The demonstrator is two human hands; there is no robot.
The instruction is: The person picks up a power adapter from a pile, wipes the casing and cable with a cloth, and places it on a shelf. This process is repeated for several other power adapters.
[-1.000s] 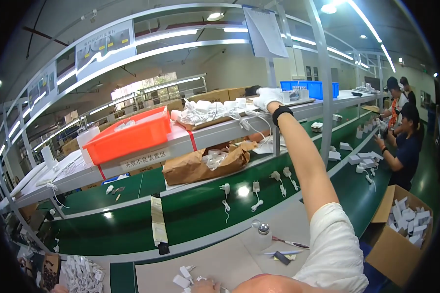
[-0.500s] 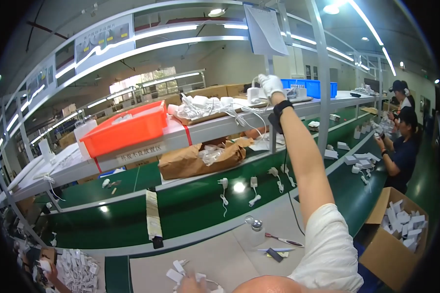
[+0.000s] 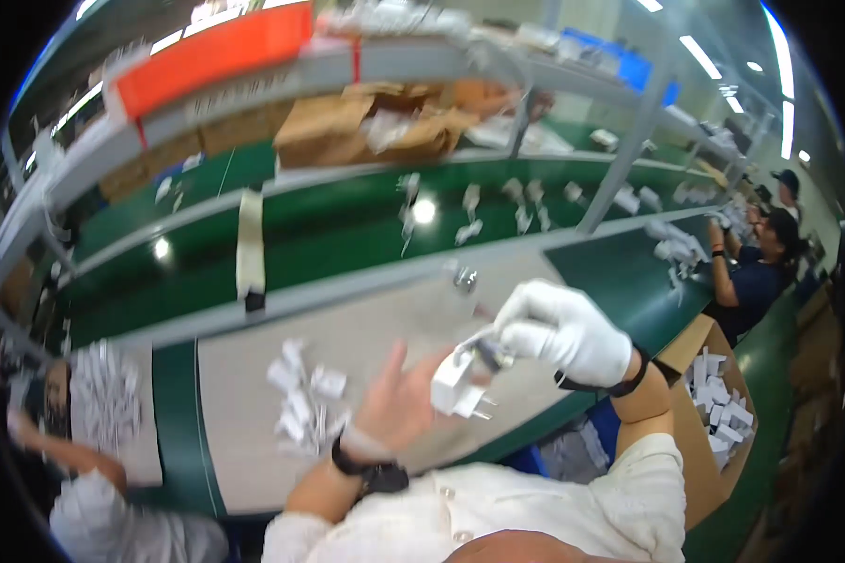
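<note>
My right hand, in a white glove, pinches the cord of a white power adapter. The adapter hangs tilted over the bench, its two metal prongs pointing right. Just left of it is my bare left hand, open, thumb raised and fingers stretched toward the adapter's far side. Whether those fingers touch it I cannot tell, as they are partly hidden and blurred. Several white adapters with cords lie on the beige mat left of my left hand.
A shiny, clear round object stands at the mat's back edge. Beyond runs a green conveyor with spaced adapters, under a shelf with an orange bin. A carton of white parts is at right. Co-workers are at both sides.
My right hand has come down from the shelf to the bench and now holds an adapter by its cord. My left hand has moved from the loose adapters toward it. The view has tilted downward.
</note>
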